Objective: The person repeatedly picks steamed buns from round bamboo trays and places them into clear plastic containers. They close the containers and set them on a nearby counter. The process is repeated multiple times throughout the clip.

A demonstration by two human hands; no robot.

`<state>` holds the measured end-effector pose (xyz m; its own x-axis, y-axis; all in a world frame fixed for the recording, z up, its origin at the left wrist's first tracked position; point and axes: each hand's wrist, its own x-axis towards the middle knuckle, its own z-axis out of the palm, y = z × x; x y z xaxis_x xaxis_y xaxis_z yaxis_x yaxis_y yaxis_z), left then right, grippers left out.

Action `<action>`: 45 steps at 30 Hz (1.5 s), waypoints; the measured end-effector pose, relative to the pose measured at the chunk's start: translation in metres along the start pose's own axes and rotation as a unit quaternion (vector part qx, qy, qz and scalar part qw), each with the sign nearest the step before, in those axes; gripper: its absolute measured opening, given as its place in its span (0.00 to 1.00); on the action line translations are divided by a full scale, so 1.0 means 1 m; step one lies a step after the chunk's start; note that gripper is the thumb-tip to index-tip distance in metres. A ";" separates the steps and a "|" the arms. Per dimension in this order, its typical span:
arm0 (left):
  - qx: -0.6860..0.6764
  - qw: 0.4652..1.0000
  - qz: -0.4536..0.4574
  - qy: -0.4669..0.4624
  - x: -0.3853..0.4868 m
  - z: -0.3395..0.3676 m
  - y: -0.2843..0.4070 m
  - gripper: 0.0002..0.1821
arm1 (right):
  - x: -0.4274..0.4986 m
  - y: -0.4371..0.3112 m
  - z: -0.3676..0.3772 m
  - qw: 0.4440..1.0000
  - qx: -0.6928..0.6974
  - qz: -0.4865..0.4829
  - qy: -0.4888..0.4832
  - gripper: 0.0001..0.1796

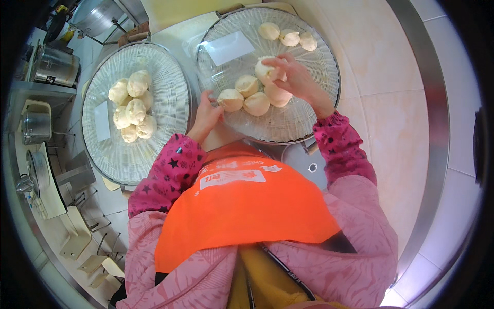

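Before me lies a round woven tray (270, 133) covered with clear plastic and holding several pale steamed buns. My right hand (295, 77) reaches over it, thumb and fingers around a bun (264, 70) in the middle cluster; whether they grip it is hard to tell. At the tray's left rim my left hand (208, 116) has its fingertips by the leftmost bun (230, 100), near the plastic edge. Three buns (289, 37) sit apart at the tray's far side. A white paper (229, 48) lies at its upper left.
A second round woven tray (170, 154) on the left bears a pile of buns (135, 112) and a white paper (102, 120). Metal pots (58, 66) stand farther left, with chairs (77, 235) below them. A grey stool (307, 160) is partly under the near tray.
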<state>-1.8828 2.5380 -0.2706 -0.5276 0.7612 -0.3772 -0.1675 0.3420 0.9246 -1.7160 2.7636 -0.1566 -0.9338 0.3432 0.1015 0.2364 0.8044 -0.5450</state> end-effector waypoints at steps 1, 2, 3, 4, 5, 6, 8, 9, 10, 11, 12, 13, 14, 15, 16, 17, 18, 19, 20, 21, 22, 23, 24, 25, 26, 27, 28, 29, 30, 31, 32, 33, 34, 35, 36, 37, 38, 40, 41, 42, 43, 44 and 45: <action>-0.003 1.000 -0.004 0.000 -0.001 0.000 0.000 0.35 | 0.004 -0.002 0.005 0.999 0.044 0.011 -0.001 0.29; -0.007 1.000 -0.007 0.000 -0.001 0.000 0.001 0.35 | 0.009 -0.003 0.010 0.996 0.093 0.005 -0.001 0.29; -0.010 1.000 -0.011 0.001 -0.002 0.000 0.002 0.35 | 0.011 -0.002 0.015 0.990 0.135 0.023 0.007 0.29; -0.004 1.000 -0.013 0.003 -0.002 0.000 0.003 0.36 | 0.013 -0.002 0.021 0.989 0.147 0.001 -0.007 0.28; 0.001 1.000 -0.015 0.006 -0.002 0.000 0.004 0.36 | 0.013 0.000 0.025 0.988 0.152 0.002 -0.013 0.28; 0.004 1.000 -0.019 0.008 -0.003 0.000 0.004 0.36 | 0.013 0.002 0.028 0.985 0.165 -0.023 -0.035 0.27; 0.009 1.000 -0.017 0.009 -0.004 -0.001 0.004 0.36 | 0.011 0.008 0.030 0.899 0.392 0.193 0.028 0.30; 0.011 1.000 -0.016 0.008 -0.005 -0.002 0.004 0.36 | 0.009 0.012 0.029 0.821 0.489 0.289 0.061 0.31; 0.006 1.000 -0.016 0.007 -0.005 -0.002 0.003 0.36 | 0.007 0.016 0.027 0.817 0.483 0.311 0.051 0.31; 0.000 1.000 -0.015 0.007 -0.005 -0.002 0.002 0.36 | 0.006 0.022 0.023 0.814 0.470 0.338 0.049 0.31; -0.009 1.000 -0.016 0.004 -0.005 -0.002 0.001 0.36 | 0.004 0.026 0.019 0.809 0.457 0.367 0.049 0.32; 0.000 1.000 -0.013 0.004 -0.005 -0.002 -0.001 0.36 | 0.003 0.030 0.015 0.764 0.536 0.353 0.064 0.32; 0.005 1.000 -0.012 0.003 -0.004 -0.002 -0.001 0.36 | 0.003 0.033 0.011 0.713 0.611 0.335 0.078 0.32; 0.008 1.000 -0.011 0.003 -0.003 -0.002 -0.002 0.36 | 0.003 0.034 0.007 0.658 0.662 0.341 0.114 0.32; 0.008 1.000 -0.012 0.002 -0.003 -0.002 -0.003 0.37 | 0.001 0.032 0.005 0.734 0.590 0.318 0.112 0.31; 0.010 1.000 -0.011 -0.001 -0.003 -0.002 -0.003 0.37 | -0.001 0.027 0.004 0.754 0.574 0.307 0.090 0.30; 0.013 1.000 -0.010 -0.005 -0.002 -0.003 -0.002 0.37 | -0.003 0.021 0.003 0.772 0.560 0.293 0.066 0.29; 0.004 1.000 -0.010 -0.009 0.000 -0.003 -0.001 0.37 | -0.004 0.013 0.004 0.793 0.551 0.258 0.038 0.28; -0.008 1.000 -0.012 -0.012 -0.001 -0.003 0.000 0.37 | -0.007 0.004 0.008 0.825 0.500 0.261 -0.029 0.27; -0.018 1.000 -0.017 -0.016 -0.002 -0.003 0.000 0.37 | -0.013 -0.006 0.012 0.850 0.456 0.244 -0.097 0.27; -0.029 0.999 -0.021 -0.014 -0.003 -0.003 0.000 0.37 | -0.017 -0.017 0.019 0.869 0.425 0.196 -0.160 0.26; -0.039 0.999 -0.024 -0.012 -0.003 -0.003 0.001 0.37 | -0.018 -0.029 0.035 0.917 0.326 0.132 -0.186 0.24; -0.051 0.998 -0.023 -0.010 -0.004 -0.002 0.002 0.37 | -0.018 -0.040 0.052 0.946 0.224 0.062 -0.228 0.23; -0.048 0.999 -0.024 -0.007 -0.005 -0.001 0.003 0.37 | -0.020 -0.046 0.066 0.969 0.135 0.031 -0.205 0.21; -0.046 0.999 -0.021 -0.005 -0.006 -0.001 0.004 0.37 | -0.022 -0.050 0.079 0.979 0.036 0.025 -0.200 0.20; -0.043 0.999 -0.018 -0.002 -0.007 0.000 0.005 0.36 | -0.025 -0.053 0.093 0.978 -0.068 0.021 -0.194 0.19; -0.023 1.000 -0.009 0.004 -0.007 0.000 0.006 0.36 | -0.031 -0.056 0.106 0.987 -0.081 -0.007 -0.140 0.18; -0.002 1.000 0.000 0.009 -0.008 0.000 0.008 0.36 | -0.036 -0.059 0.119 0.991 -0.099 -0.033 -0.087 0.17; 0.023 1.000 0.002 0.017 -0.009 0.001 0.009 0.36 | -0.039 -0.059 0.126 0.991 -0.105 -0.076 -0.034 0.16; 0.023 1.000 0.011 0.015 -0.009 0.002 0.011 0.36 | -0.042 -0.060 0.132 0.991 -0.117 -0.057 -0.023 0.18; 0.026 0.999 0.014 0.018 -0.011 0.003 0.012 0.36 | -0.043 -0.062 0.136 0.991 -0.118 -0.059 -0.012 0.20; 0.026 0.999 0.017 0.017 -0.013 0.003 0.012 0.36 | -0.043 -0.064 0.136 0.991 -0.130 -0.031 -0.019 0.22; 0.039 0.999 0.017 0.022 -0.013 0.003 0.013 0.37 | -0.041 -0.066 0.133 0.993 -0.106 -0.054 -0.017 0.22; 0.049 0.998 0.023 0.024 -0.012 0.003 0.014 0.37 | -0.037 -0.068 0.127 0.994 -0.095 -0.051 -0.030 0.23; 0.057 0.997 0.038 0.029 -0.011 0.003 0.014 0.37 | -0.032 -0.071 0.119 0.992 -0.091 -0.024 -0.078 0.23; 0.038 0.999 0.021 0.024 -0.009 0.002 0.014 0.38 | -0.026 -0.072 0.109 0.990 -0.075 -0.012 -0.117 0.24; 0.018 1.000 0.011 0.022 -0.009 0.001 0.013 0.38 | -0.021 -0.069 0.096 0.979 -0.064 0.023 -0.191 0.25; 0.001 1.000 0.001 0.016 -0.007 -0.001 0.011 0.39 | -0.010 -0.062 0.075 0.974 -0.072 0.070 -0.203 0.26; 0.001 1.000 -0.001 0.014 -0.006 -0.002 0.010 0.39 | -0.006 -0.053 0.063 0.982 -0.093 0.079 -0.142 0.27; 0.004 1.000 -0.008 0.014 -0.006 -0.002 0.008 0.39 | -0.002 -0.043 0.055 0.987 -0.119 0.083 -0.065 0.28; -0.004 1.000 -0.002 0.011 -0.005 -0.002 0.007 0.39 | 0.001 -0.033 0.052 0.986 -0.145 0.081 -0.027 0.29; -0.008 1.000 -0.002 0.008 -0.005 -0.003 0.006 0.39 | 0.004 -0.024 0.051 0.981 -0.176 0.074 0.026 0.29; -0.016 1.000 -0.002 0.005 -0.005 -0.003 0.006 0.39 | 0.007 -0.014 0.051 0.972 -0.209 0.061 0.087 0.30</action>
<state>-1.8839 2.5346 -0.2634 -0.5344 0.7547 -0.3806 -0.1958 0.3275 0.9243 -1.7393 2.7298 -0.1913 -0.8407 0.4960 0.2171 0.4650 0.8668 -0.1800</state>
